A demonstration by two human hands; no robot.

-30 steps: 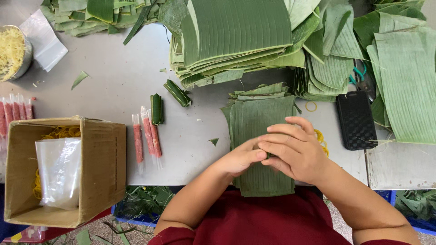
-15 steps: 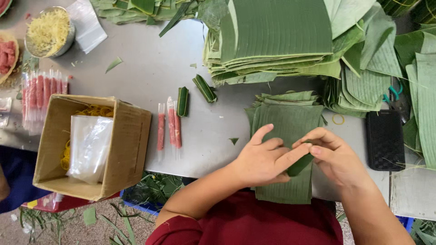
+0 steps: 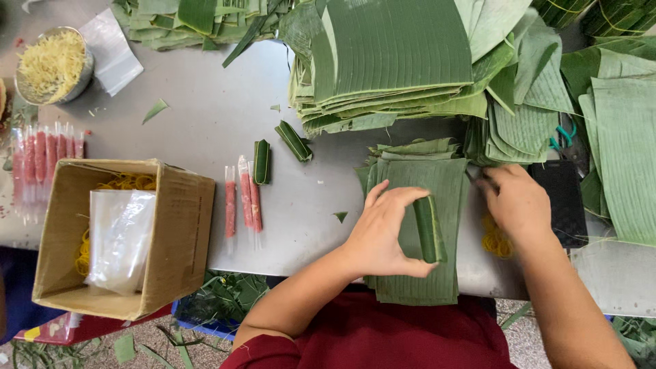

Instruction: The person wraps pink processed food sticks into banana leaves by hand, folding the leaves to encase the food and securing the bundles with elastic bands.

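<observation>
My left hand (image 3: 383,236) pinches a small leaf-wrapped roll (image 3: 429,229) upright between thumb and fingers, over a stack of cut green banana leaves (image 3: 420,280) at the table's front edge. My right hand (image 3: 516,201) has moved off to the right and rests palm down on the table, fingers curled over yellow rubber bands (image 3: 490,240) beside a black phone (image 3: 562,201). Whether it grips any bands is hidden. Two finished leaf rolls (image 3: 262,162) (image 3: 294,141) lie left of the leaf stack, next to three pink sausage sticks in clear wrap (image 3: 242,198).
Big piles of banana leaves (image 3: 389,61) fill the back and right of the grey table (image 3: 205,102). A cardboard box (image 3: 174,236) with a plastic bag and rubber bands stands at front left. A bowl of yellow shreds (image 3: 53,63) and more pink sticks (image 3: 44,154) sit far left.
Both hands were together rolling the leaf. Now the left hand alone holds the finished roll, and the right hand has gone right to the rubber bands. The view shifted left.
</observation>
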